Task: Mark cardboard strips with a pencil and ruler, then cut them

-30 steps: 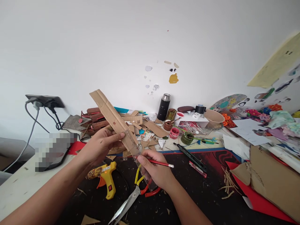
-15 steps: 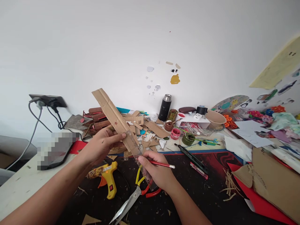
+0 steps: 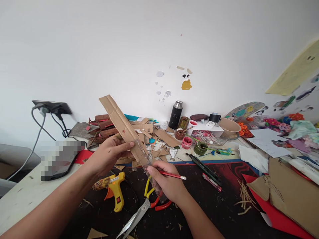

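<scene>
Our left hand [image 3: 112, 152] pinches the cardboard strip [image 3: 119, 122] and clear ruler [image 3: 142, 153], tilted above the middle of the bench [image 3: 23, 199]; our right hand [image 3: 166, 183], closed round the red pencil [image 3: 172, 174], touches the ruler lower down; glue gun [image 3: 116, 192] and scissors [image 3: 136, 215] lie below, black flask [image 3: 175, 115] by the bench's far edge
</scene>
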A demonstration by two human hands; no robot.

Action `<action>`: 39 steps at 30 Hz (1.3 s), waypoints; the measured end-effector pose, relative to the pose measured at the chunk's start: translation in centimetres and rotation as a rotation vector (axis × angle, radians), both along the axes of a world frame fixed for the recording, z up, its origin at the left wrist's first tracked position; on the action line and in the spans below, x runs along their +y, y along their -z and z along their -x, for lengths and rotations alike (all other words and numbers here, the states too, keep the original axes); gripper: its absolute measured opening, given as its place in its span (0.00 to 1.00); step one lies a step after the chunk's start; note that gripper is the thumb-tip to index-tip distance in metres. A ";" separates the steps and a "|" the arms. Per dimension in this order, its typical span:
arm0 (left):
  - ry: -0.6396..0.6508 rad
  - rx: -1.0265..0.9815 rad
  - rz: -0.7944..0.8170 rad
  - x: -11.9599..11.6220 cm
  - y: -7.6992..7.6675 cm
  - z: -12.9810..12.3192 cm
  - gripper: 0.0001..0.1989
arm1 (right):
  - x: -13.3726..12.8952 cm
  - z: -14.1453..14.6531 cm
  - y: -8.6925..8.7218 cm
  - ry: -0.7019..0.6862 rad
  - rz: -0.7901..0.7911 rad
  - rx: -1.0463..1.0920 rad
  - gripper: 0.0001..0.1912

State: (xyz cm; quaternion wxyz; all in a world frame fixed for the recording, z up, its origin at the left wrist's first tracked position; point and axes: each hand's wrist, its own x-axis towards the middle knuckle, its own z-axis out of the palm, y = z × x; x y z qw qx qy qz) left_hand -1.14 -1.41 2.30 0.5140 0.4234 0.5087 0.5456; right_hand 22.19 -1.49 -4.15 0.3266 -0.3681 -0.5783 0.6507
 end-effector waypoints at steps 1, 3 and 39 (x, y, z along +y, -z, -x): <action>-0.002 -0.004 -0.001 0.0 -0.1 0.0 0.29 | 0.0 0.0 0.0 -0.002 -0.002 -0.002 0.31; -0.005 -0.014 -0.001 0.0 -0.2 -0.2 0.30 | 0.0 0.0 0.0 -0.004 -0.011 -0.002 0.30; -0.016 0.012 0.014 0.1 0.0 -0.1 0.31 | 0.0 0.1 0.2 0.015 -0.005 0.006 0.31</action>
